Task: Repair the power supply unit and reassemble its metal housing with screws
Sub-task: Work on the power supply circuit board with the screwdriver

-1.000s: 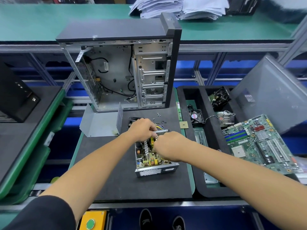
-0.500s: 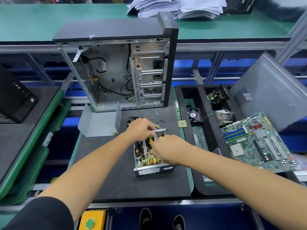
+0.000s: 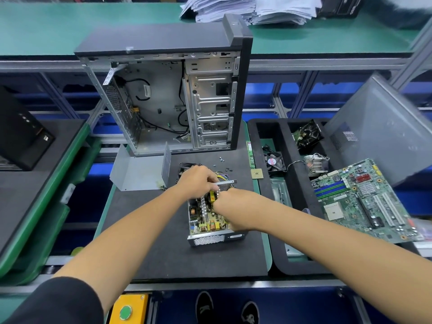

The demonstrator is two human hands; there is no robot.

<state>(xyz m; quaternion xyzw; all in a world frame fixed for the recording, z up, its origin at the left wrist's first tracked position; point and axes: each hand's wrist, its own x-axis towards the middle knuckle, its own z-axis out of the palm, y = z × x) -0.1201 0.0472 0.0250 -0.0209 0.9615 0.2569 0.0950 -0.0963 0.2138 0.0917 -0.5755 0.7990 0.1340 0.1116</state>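
While both hands work inside it, the open grey metal power supply unit [image 3: 211,220] sits mid black foam mat [image 3: 163,260]. Left hand [image 3: 198,182] fingers curled on its cable end, right hand [image 3: 230,208] curled over the circuit board; what it grips can't be told. Loose small screws [image 3: 222,159] lie behind, detached grey cover [image 3: 140,170] left.

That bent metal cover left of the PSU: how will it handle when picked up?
The metal cover is probably stiff and light: thin folded sheet, standing on its own. Bare cut edges may be sharp. It looks apt to slide little on the black foam mat.
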